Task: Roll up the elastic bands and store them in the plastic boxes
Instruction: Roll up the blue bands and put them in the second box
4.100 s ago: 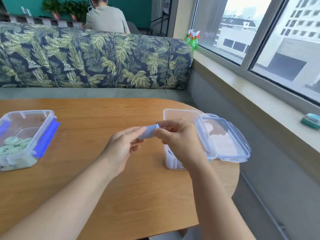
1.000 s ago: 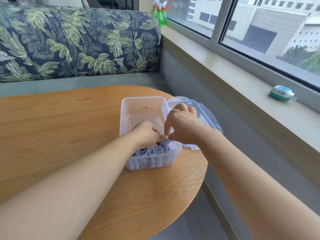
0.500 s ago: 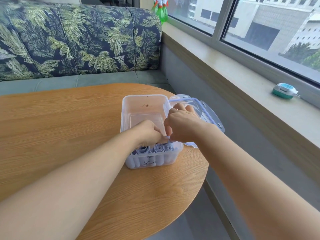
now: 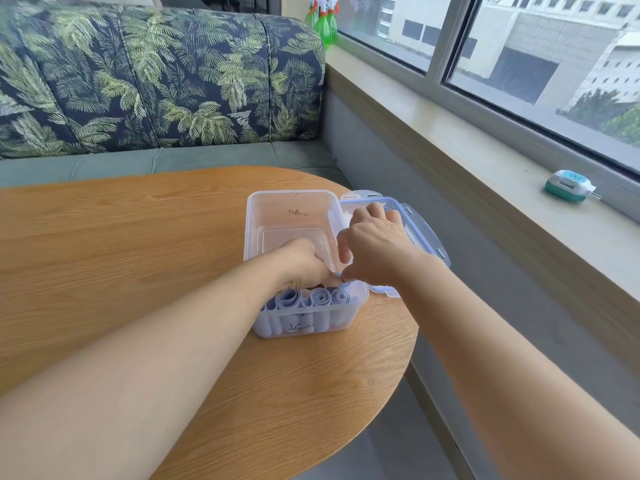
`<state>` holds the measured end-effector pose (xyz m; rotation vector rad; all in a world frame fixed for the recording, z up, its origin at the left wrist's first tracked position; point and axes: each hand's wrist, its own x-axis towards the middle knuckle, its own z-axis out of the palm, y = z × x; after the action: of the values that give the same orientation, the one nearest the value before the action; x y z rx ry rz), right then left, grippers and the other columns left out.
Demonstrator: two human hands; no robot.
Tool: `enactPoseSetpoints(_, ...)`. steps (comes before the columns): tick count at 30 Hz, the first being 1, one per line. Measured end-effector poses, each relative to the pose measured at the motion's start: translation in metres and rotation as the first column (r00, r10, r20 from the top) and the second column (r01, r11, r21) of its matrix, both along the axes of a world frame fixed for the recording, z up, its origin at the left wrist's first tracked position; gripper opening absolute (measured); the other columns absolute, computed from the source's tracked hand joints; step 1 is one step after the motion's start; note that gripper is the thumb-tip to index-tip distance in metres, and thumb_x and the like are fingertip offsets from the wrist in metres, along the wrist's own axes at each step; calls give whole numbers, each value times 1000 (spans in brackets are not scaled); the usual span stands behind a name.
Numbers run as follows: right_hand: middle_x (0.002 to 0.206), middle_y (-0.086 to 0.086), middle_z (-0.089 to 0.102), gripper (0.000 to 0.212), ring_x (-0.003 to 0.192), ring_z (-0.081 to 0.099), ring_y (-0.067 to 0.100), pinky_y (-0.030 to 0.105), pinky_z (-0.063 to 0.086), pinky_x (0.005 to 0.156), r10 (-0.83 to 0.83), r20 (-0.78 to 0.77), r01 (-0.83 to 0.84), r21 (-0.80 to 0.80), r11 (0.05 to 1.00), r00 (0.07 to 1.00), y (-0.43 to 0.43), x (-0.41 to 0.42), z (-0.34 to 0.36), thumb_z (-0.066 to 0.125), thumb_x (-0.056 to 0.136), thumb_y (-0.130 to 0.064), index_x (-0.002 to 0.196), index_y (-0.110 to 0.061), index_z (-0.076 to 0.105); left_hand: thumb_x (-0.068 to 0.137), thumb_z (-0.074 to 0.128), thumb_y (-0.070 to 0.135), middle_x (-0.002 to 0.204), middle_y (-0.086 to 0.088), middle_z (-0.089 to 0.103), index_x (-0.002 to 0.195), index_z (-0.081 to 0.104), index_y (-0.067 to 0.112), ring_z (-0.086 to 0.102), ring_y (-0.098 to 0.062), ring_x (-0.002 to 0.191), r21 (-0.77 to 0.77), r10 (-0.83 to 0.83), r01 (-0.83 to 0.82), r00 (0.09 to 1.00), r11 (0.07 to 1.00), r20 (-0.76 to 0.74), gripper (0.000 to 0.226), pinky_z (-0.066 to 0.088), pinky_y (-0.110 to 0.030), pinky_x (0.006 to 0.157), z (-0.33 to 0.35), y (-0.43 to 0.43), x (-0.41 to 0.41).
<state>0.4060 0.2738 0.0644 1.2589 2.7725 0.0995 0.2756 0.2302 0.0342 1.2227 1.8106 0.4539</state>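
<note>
A clear plastic box (image 4: pixel 294 197) stands near the right end of the wooden table. Several rolled pale blue elastic bands (image 4: pixel 320 296) stand on end along its near wall. My left hand (image 4: pixel 304 261) and my right hand (image 4: pixel 375 249) meet inside the box just behind that row. Their fingertips curl down and pinch one more rolled band (image 4: pixel 343 281), of which only a blue sliver shows. The far half of the box holds nothing. The box's blue-rimmed lid (image 4: pixel 424 237) lies flat to the right, partly under my right hand.
The round table edge (image 4: pixel 410 344) curves close to the box on the right. A leaf-patterned sofa back (image 4: pixel 156 77) stands behind the table. On the window sill lie a teal and white device (image 4: pixel 568 185) and green spray bottles (image 4: pixel 323 22).
Four seconds ago both hands held the rolled blue band in the air beside the box. They have since lowered it into the box and over the last second pushed it slightly deeper.
</note>
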Motion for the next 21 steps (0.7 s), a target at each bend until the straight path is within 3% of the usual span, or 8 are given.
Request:
enactPoseSetpoints(3,122,3,47,33,118,34,26,37,28,92,-15,-32,14,-51,999,999,0,2,2,76,78,-42,108,-30,68,76,80,37,98,-9,75,89,77,7,69,-25,97,-3,-19,19,1000,1000,-16,33,53,-40,95,2,2,-3)
enactPoseSetpoints(9,119,2,50,31,120,33,25,36,25,87,-78,-123,61,-136,989,989,2,6,-1,76,79,-35,108,-32,66,84,75,23,97,-7,75,93,77,9,67,-19,89,44,-13,14,1000,999,-28,17,55,-35,92,5,0,-6)
enactPoseSetpoints(13,110,0,49,28,118,33,25,36,26,87,-92,-136,68,-170,983,986,2,6,-1,76,79,-36,105,-31,67,86,73,20,90,-5,73,95,76,7,63,-16,81,49,-12,13,1000,999,-17,16,54,-27,79,6,0,-5)
enactPoseSetpoints(17,103,0,48,33,116,34,25,38,28,88,-121,-150,92,-185,978,981,1,5,-2,73,79,-50,103,-29,69,88,70,20,93,-6,75,93,77,8,70,-21,95,53,14,-12,1000,999,-23,14,56,-31,85,8,0,-8)
enactPoseSetpoints(21,113,4,51,43,118,34,27,42,32,96,-151,-120,128,-185,974,981,0,1,-6,69,78,-57,106,-25,69,89,69,21,91,-5,74,95,77,7,67,-16,86,37,29,-28,999,999,-30,17,43,-16,49,11,-2,-9)
